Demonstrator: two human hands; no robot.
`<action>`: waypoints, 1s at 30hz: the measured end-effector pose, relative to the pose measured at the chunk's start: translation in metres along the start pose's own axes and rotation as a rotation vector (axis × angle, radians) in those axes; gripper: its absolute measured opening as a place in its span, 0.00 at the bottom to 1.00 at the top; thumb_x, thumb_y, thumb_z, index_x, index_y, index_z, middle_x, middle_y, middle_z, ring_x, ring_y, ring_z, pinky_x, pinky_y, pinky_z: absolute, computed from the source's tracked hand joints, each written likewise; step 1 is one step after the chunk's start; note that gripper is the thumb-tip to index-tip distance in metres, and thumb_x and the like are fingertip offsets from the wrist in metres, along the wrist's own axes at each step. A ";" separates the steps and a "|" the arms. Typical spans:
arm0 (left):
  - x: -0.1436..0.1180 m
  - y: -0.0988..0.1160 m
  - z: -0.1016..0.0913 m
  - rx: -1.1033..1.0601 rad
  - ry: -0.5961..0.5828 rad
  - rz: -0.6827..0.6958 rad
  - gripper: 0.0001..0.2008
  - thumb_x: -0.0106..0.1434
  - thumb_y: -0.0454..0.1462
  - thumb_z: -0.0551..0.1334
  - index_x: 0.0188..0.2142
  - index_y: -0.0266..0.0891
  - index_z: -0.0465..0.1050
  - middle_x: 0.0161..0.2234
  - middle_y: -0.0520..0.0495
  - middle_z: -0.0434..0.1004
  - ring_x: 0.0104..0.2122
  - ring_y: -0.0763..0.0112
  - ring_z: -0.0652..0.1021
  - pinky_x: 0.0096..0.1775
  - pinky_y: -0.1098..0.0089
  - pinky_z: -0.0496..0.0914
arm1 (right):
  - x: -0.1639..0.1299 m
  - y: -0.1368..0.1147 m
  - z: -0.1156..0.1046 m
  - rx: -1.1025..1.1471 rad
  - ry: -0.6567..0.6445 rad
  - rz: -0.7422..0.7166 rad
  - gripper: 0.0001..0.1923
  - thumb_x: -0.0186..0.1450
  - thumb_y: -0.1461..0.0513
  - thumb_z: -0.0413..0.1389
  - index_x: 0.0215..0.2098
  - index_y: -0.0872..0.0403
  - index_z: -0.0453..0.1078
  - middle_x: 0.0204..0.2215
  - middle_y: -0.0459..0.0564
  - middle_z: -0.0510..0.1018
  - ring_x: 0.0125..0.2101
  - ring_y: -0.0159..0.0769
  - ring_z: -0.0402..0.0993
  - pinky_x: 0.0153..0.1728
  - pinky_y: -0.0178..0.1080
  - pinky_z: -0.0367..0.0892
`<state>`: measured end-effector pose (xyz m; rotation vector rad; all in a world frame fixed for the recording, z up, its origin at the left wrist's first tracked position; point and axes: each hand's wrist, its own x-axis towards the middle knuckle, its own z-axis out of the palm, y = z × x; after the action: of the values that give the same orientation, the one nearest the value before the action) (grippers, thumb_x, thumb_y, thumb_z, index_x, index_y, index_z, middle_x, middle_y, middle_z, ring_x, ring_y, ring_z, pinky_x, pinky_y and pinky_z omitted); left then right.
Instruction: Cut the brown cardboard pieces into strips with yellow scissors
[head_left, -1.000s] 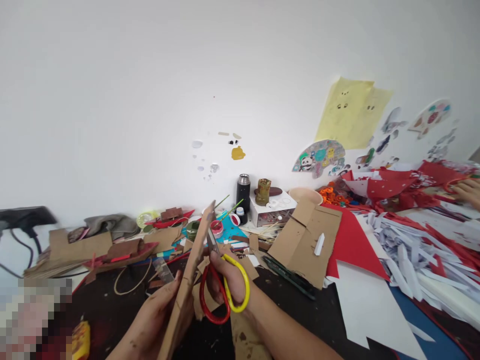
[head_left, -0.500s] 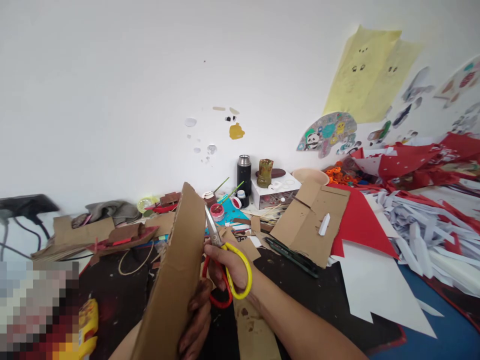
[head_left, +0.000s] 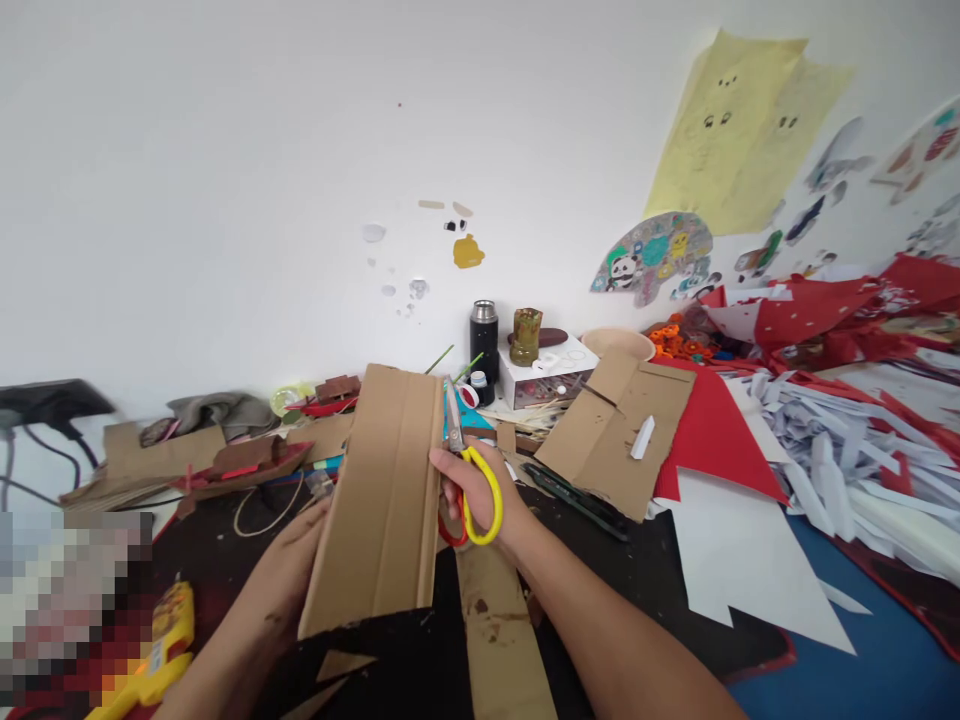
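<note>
Crowded worktop [head_left: 652,580], cardboard panel [head_left: 382,490] above

Shredded paper [head_left: 832,430] heaps at right. The cardboard panel, left edge clamped in the grip of the left hand [head_left: 296,545], blocks clutter behind. A black thermos [head_left: 484,345] stands beyond; the right hand [head_left: 513,497] wraps its grip round scissors [head_left: 469,456] beside the panel.

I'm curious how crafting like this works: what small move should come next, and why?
Perhaps angle the scissors toward the cardboard: the right hand holds them pointing up beside the cardboard's right edge, while the left hand holds its left side.
</note>
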<state>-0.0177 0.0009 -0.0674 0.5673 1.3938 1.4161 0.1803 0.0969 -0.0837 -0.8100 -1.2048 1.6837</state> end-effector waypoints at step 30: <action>0.023 0.000 -0.009 0.065 0.073 0.368 0.19 0.51 0.53 0.80 0.35 0.44 0.87 0.35 0.46 0.88 0.36 0.57 0.84 0.37 0.64 0.78 | -0.005 -0.004 -0.005 -0.106 -0.075 0.019 0.29 0.62 0.36 0.66 0.31 0.50 0.65 0.13 0.37 0.69 0.10 0.29 0.63 0.10 0.30 0.58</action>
<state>-0.0338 0.0166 -0.0765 0.8543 1.4478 1.7003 0.1874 0.0949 -0.0813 -0.8314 -1.3514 1.6892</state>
